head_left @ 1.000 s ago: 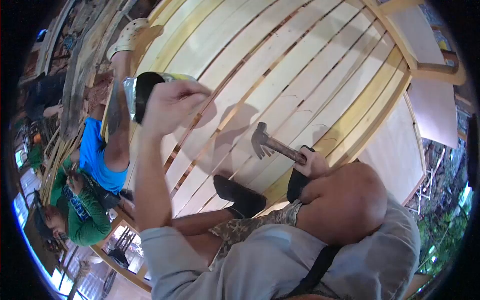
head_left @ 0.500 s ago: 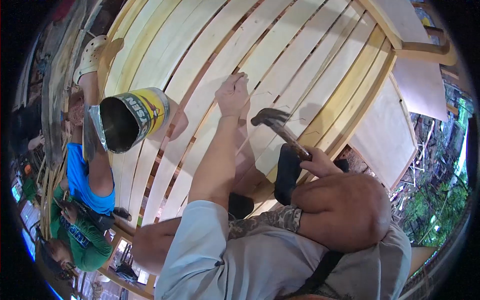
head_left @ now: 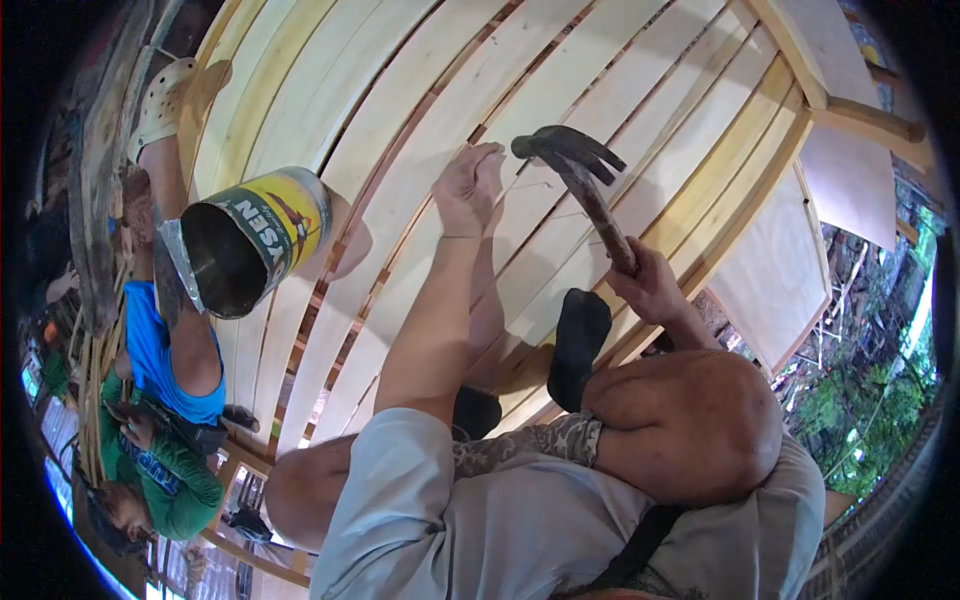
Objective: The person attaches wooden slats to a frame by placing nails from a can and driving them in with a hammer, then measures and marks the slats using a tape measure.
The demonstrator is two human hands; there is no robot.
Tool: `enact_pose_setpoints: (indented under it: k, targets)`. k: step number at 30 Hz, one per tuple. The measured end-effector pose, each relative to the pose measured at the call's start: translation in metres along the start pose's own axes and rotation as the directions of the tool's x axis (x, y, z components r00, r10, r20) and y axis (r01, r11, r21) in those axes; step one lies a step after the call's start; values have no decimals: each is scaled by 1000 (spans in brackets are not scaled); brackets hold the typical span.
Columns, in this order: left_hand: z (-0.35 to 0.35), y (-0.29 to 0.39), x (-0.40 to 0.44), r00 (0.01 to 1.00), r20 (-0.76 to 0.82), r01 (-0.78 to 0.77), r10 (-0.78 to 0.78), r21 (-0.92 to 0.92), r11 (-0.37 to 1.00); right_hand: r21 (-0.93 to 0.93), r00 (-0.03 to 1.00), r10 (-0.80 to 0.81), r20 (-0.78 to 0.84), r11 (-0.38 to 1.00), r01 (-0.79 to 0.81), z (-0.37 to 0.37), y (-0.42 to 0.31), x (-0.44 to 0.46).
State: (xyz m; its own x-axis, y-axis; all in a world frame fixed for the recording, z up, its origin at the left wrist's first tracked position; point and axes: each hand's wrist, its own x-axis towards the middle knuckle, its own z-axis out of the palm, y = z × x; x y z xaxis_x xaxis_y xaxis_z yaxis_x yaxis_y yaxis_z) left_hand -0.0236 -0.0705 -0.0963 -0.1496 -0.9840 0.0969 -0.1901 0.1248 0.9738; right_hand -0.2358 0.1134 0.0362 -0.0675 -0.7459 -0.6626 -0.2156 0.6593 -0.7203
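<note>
- Centrally, a claw hammer was held by its handle in the right hand, the fingers wrapped around the grip near its lower end.
- The left hand was placed low over the slatted wooden platform, its fingers drawn together in a narrow pinch; whether anything small was held between them could not be told.
- The hammer's long axis was slanted forward and leftward from the right hand, so that its dark head was brought just beside the left fingertips, on their right, with no contact seen.
- The blunt striking end was turned toward the left hand, and the claw was pointed away to the right; the head's height above the slats could not be judged.
- A paint can was set on the slats, well to the left of both hands, its open mouth seen.
- At far left, a co-worker in a green top and blue shorts was shown.
</note>
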Motion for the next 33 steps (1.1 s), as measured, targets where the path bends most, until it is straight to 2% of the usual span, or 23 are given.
enact_pose_setpoints:
  k: [2, 3, 5, 6, 8, 12, 14, 18, 20, 21, 23, 24, 25, 26, 27, 29, 30, 31, 32, 33]
  targets:
    - [5, -1, 0, 999, -41, 27, -34, -158, 987, -148, 999, 21, -25, 989, -25, 0, -15, 5]
    - [7, 6, 1, 998, -49, 24, -32, -159, 987, -154, 1000, 16, -21, 988, -19, 2, -28, 6]
    - [9, 16, 0, 1000, -26, -3, 4, 33, 999, -232, 995, 63, -79, 969, -80, 5, -49, 7]
    - [8, 17, 3, 999, -40, -3, 4, 31, 1000, -243, 996, 57, -73, 967, -73, 4, -51, 7]
    - [3, 15, 9, 967, 126, -253, 221, 370, 894, -182, 994, -60, -89, 982, 43, 4, -52, 3]
    - [0, 14, 7, 967, 106, -255, 231, 404, 879, -180, 984, -157, -90, 974, 139, 13, -38, 4]
    - [0, 16, 6, 987, 96, -159, 132, 379, 912, -300, 993, -53, -107, 954, 19, 17, -36, 10]
    - [2, 12, 5, 977, 17, -209, 213, 287, 935, -429, 993, 27, -114, 900, -74, 19, -46, 16]
    - [-2, 19, 5, 987, 139, -136, 84, 425, 895, -341, 978, -154, -140, 935, 98, 22, -46, 3]
    - [-2, 21, 5, 987, 134, -139, 90, 420, 897, -348, 977, -159, -143, 932, 101, 25, -38, 0]
    - [-5, 25, 7, 987, 163, -55, -12, 398, 916, -148, 939, -304, -158, 948, 282, 33, -12, 3]
    - [0, 12, 2, 988, 157, -63, 0, 396, 916, -260, 954, -255, -160, 943, 208, 35, -15, 7]
    - [6, 0, -2, 997, 75, -30, 7, 304, 952, -268, 950, -269, -161, 938, 220, 35, -18, 13]
    - [11, -8, -4, 1000, -6, -4, 5, 205, 979, -345, 979, -110, -174, 937, 44, 36, -29, 19]
    - [7, 2, 1, 1000, -12, -12, 15, 205, 979, -412, 978, 52, -202, 901, -133, 39, -45, 20]
    - [-6, 14, 5, 987, 150, 9, -55, 294, 956, -368, 976, 51, -210, 921, -127, 40, -64, 7]
    - [-11, 18, 5, 987, 152, 1, -49, 298, 954, -333, 975, -100, -199, 942, 28, 39, -65, -1]
    - [-16, 21, 7, 992, 115, 19, -45, 221, 975, -299, 948, -252, -193, 935, 188, 36, -64, -6]
    - [-23, 25, 9, 996, 78, 33, -44, 142, 989, -312, 916, -352, -191, 907, 283, 35, -60, -10]
    - [-34, 28, 12, 996, 78, 23, -35, 146, 989, -309, 913, -360, -194, 905, 291, 32, -49, -6]
